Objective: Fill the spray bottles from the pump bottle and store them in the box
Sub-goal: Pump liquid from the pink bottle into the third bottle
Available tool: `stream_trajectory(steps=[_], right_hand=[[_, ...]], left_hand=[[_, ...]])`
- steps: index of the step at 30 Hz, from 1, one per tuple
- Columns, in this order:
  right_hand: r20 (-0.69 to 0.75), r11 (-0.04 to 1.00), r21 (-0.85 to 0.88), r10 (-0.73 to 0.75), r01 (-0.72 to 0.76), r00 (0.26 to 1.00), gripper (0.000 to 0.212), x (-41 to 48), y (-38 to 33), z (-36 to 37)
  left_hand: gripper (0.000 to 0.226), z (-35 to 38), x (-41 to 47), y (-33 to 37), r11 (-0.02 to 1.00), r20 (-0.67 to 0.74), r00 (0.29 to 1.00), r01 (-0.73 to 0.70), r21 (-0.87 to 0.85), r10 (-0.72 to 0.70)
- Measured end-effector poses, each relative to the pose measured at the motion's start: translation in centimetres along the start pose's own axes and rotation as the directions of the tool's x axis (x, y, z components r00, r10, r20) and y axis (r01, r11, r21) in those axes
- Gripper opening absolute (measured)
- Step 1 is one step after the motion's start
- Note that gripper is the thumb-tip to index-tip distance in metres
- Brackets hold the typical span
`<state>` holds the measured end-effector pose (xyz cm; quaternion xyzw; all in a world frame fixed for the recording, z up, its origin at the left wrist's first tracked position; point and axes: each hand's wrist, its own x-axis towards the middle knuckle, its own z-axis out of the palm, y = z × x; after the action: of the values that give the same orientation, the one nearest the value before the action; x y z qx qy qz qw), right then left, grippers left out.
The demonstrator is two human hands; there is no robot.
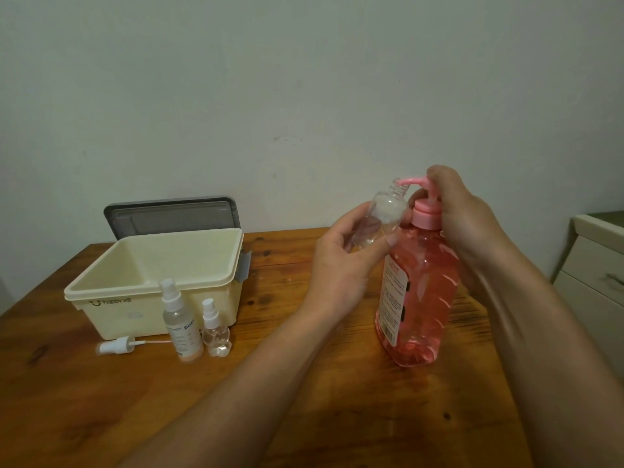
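**A:** Start with the big things. What's on the worktop [304, 417]?

**B:** The cream box [152, 275] sits open at the far left, nothing visible inside it, with its grey lid [172, 216] propped behind it. The pink pump bottle [418, 298] stands upright to the right, nearly full.

**A:** And the hands?

**B:** The right hand [469, 217] is closed over the back of the pump head, its pink spout [410, 180] pointing left. The left hand [341, 265] is wrapped around a small clear bottle [385, 214], uncapped and tilted so its open neck meets the spout tip.

**A:** So how should the pumping go?

**B:** I'd press slowly, in short strokes. The neck is narrow, so a hard push could send liquid over the rim. Keep the neck right under the spout, and steady the small bottle against the big one.

**A:** What else is waiting?

**B:** In front of the box stand a tall spray bottle [180, 322] and a short one [214, 329], both capped. A loose spray cap [116, 345] with its tube lies on the worktop just left of them; it likely belongs on the bottle being filled.
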<state>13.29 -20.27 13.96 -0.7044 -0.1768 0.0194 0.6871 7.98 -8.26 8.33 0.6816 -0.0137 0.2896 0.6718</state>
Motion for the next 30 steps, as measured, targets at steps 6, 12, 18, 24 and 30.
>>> stream_trajectory(steps=[6, 12, 18, 24, 30], right_hand=[[-0.004, 1.000, 0.023, -0.010, 0.010, 1.000, 0.052, -0.21, -0.09, 0.25], [-0.015, 1.000, 0.006, 0.018, -0.018, 1.000, 0.045, -0.16, -0.09, 0.13], [-0.003, 0.999, 0.044, 0.031, -0.031, 1.000, 0.038, -0.24, -0.12, -0.04], [-0.005, 0.999, 0.023, 0.031, -0.031, 1.000, 0.044, -0.08, 0.10, 0.07], [-0.010, 0.999, 0.039, 0.032, -0.032, 0.999, 0.038, -0.10, -0.03, 0.11]], left_hand=[[0.049, -0.18, -0.17, -0.23, 1.000, 0.002, 1.000, -0.001, -0.017, 0.001], [0.051, 0.02, -0.16, -0.11, 1.000, 0.011, 1.000, 0.009, -0.014, -0.009], [0.041, 0.00, -0.20, -0.14, 1.000, -0.003, 1.000, 0.002, -0.029, -0.002], [0.052, -0.04, -0.26, 0.04, 0.999, 0.015, 1.000, 0.016, -0.035, -0.016], [0.044, 0.06, -0.25, -0.19, 0.999, -0.009, 1.000, 0.008, -0.039, -0.009]])
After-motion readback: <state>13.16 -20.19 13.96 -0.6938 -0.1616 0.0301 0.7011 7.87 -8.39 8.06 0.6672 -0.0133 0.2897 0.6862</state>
